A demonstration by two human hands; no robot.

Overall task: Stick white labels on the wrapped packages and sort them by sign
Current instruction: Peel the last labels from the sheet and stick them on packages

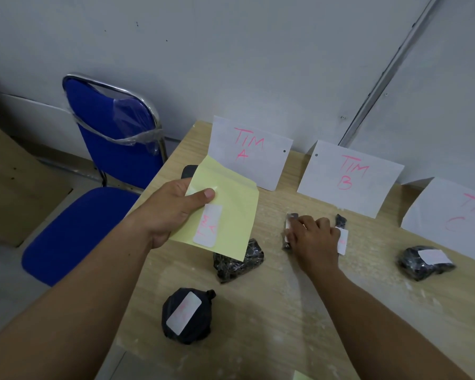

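My left hand (173, 208) holds a yellow backing sheet (228, 204) above the table, with one white label (207, 224) in pink writing still stuck on it. My right hand (314, 238) lies flat on a black wrapped package (340, 221) in front of the TIM B sign (348, 175), pressing a white label (342, 241) onto it. A black package (251, 260) lies partly under the sheet, below the TIM A sign (251, 152). A labelled package (187, 315) sits near me. Another labelled package (422, 261) lies before the TIM C sign (455, 212).
The wooden table (272, 311) stands against a grey wall, its left edge beside a blue chair (113, 149). A dark object (188, 171) lies behind the yellow sheet. A cardboard box (14, 187) is on the floor at far left. Another yellow scrap (302, 375) shows at the near edge.
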